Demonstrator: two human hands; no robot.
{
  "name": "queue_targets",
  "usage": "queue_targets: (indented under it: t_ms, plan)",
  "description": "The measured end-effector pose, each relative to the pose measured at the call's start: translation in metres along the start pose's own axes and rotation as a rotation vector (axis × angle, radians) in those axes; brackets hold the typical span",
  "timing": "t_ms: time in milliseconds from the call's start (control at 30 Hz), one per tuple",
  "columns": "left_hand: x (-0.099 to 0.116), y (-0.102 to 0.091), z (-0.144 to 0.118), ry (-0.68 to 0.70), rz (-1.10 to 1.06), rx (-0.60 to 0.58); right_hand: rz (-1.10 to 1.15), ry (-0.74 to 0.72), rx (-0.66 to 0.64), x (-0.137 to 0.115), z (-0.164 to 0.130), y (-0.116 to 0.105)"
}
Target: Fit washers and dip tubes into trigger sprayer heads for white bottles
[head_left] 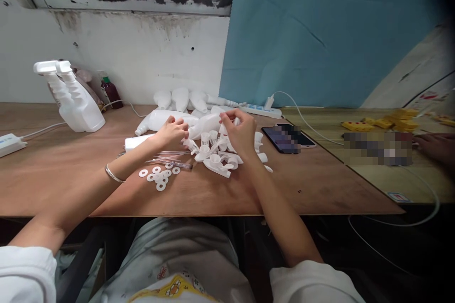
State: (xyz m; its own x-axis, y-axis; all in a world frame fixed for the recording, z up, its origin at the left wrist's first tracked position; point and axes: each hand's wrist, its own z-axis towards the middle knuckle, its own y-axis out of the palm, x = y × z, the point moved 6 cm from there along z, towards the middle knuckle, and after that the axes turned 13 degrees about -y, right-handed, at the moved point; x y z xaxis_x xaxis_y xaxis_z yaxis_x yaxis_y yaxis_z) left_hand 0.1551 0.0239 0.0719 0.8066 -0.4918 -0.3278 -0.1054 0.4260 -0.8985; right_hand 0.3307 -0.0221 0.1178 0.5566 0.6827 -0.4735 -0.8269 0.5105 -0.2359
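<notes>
Hands (209,135) sort unlabelled white spray triggers (216,154).

The single head-worn camera looks forward and down from above the person's lap, facing the wall and window beyond the wooden table (71,189), with both forearms reaching away from the lens. The left hand (173,133) and right hand (241,132) sit near the middle of the picture, at arm's length, with a pile of white sprayer parts (216,158) between and just under them. Far right of the right hand the view darkens and blurs, so a co-worker's hand (435,146) there is probably only partly caught.
</notes>
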Motion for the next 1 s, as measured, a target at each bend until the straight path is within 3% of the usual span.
queue_targets:
  t_ms: [400, 800, 900, 1000]
  plan:
    - [0.012, -0.006, 0.021, 0.03, -0.03, 0.013, -0.02, -0.015, -0.006, -0.004, 0.0, 0.0]
    - [0.019, -0.006, 0.026, 0.058, -0.055, 0.004, -0.048, -0.019, -0.036, -0.007, 0.0, 0.001]
    - [0.009, -0.014, 0.024, 0.029, -0.061, 0.032, -0.041, -0.02, -0.035, -0.006, 0.0, 0.001]
    - [-0.019, -0.025, 0.015, -0.063, -0.054, 0.066, -0.035, -0.02, -0.032, -0.005, -0.001, 0.002]
